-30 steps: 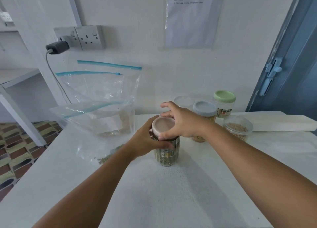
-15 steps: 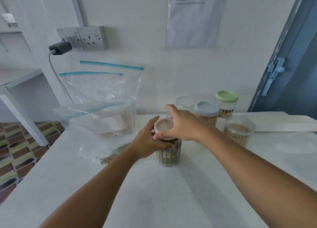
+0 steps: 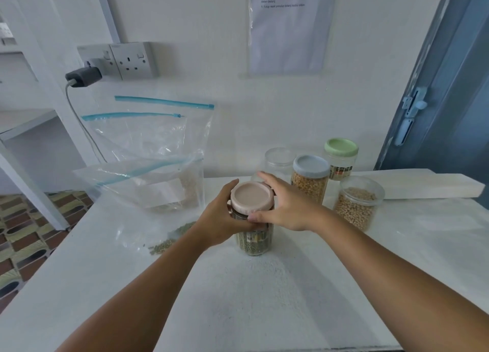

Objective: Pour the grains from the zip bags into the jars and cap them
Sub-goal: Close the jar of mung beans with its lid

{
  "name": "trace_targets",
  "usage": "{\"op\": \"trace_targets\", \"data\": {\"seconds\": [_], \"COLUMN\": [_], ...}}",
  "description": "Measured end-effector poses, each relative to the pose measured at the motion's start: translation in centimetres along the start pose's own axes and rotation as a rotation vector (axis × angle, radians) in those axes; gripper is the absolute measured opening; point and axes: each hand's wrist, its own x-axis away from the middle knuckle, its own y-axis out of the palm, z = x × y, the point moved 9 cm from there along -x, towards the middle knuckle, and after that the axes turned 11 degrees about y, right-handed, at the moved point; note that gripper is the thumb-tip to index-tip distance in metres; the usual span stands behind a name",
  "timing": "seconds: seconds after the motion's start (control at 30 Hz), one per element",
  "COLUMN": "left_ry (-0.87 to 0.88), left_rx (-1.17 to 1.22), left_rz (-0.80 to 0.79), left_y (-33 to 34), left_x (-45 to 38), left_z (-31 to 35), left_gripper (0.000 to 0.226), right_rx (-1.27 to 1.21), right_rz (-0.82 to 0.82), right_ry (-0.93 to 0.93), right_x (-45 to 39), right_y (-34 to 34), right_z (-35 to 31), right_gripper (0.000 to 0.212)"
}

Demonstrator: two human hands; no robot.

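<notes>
A clear jar of green grains (image 3: 254, 242) stands mid-table with a pink lid (image 3: 251, 197) on its mouth. My left hand (image 3: 223, 216) grips the jar's upper body from the left. My right hand (image 3: 287, 206) grips the pink lid's rim from the right, thumb at the front. Several clear zip bags (image 3: 150, 150) with blue seals lean against the wall at the left; one lying flat holds a few green grains (image 3: 172, 239). Behind stand a grey-lidded jar of yellow grains (image 3: 310, 179), a green-lidded jar (image 3: 341, 158), an uncapped jar of beige grains (image 3: 357, 202) and a clear jar (image 3: 279, 160) that looks empty.
The white table (image 3: 264, 298) ends at the left above a patterned floor. A white slab (image 3: 428, 185) lies at the back right near a blue door (image 3: 449, 87). A charger and cable (image 3: 82, 76) hang from wall sockets above the bags.
My right hand has turned round the pink lid and slid to its right side, so the lid's top now shows. My left hand keeps hold of the jar.
</notes>
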Motion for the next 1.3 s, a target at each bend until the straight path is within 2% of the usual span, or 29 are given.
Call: {"op": "trace_targets", "data": {"seconds": [0.13, 0.3, 0.4, 0.47, 0.57, 0.7, 0.8, 0.93, 1.07, 1.3], "left_ry": [0.008, -0.001, 0.000, 0.006, 0.008, -0.028, -0.056, -0.085, -0.106, -0.100], "left_rx": [-0.013, -0.033, -0.038, -0.051, -0.083, -0.113, -0.135, -0.183, -0.229, -0.161], "left_rz": [0.026, 0.071, 0.101, 0.131, 0.173, 0.255, 0.300, 0.362, 0.346, 0.209], "left_y": [0.0, -0.2, 0.0, -0.1, -0.6, -2.3, -3.9, -5.8, -6.1, -6.0], "left_x": [0.1, 0.5, 0.8, 0.9, 1.2, 1.8, 1.4, 0.0, -2.7, -9.5], "left_z": [-0.1, 0.0, 0.2, 0.2, 0.4, 0.1, -0.4, -1.3, -2.6, -4.5], "left_gripper": [0.127, 0.130, 0.121, 0.117, 0.112, 0.093, 0.096, 0.098, 0.116, 0.112], "right_rx": [-0.029, -0.026, -0.051, -0.084, -0.111, -0.067, -0.002, 0.193, 0.281, 0.307], "right_rz": [0.162, 0.140, 0.159, 0.152, 0.051, -0.008, -0.002, 0.106, 0.147, 0.238], "right_ry": [0.019, 0.037, 0.041, 0.020, -0.014, -0.074, -0.059, -0.021, 0.003, 0.126], "right_x": [-0.1, -0.2, -0.2, -0.2, 0.2, -0.9, -3.3, -6.8, -9.9, -13.8], "right_y": [-0.6, -1.3, -1.1, -0.7, -0.4, 0.0, 0.7, 0.9, 0.4, -2.0], "right_z": [0.1, -0.5, -0.4, -0.1, -0.6, -2.5, -3.4, -4.5, -4.5, -2.9], "right_gripper": [0.104, 0.098, 0.092, 0.095, 0.092, 0.071, 0.074, 0.078, 0.080, 0.072]}}
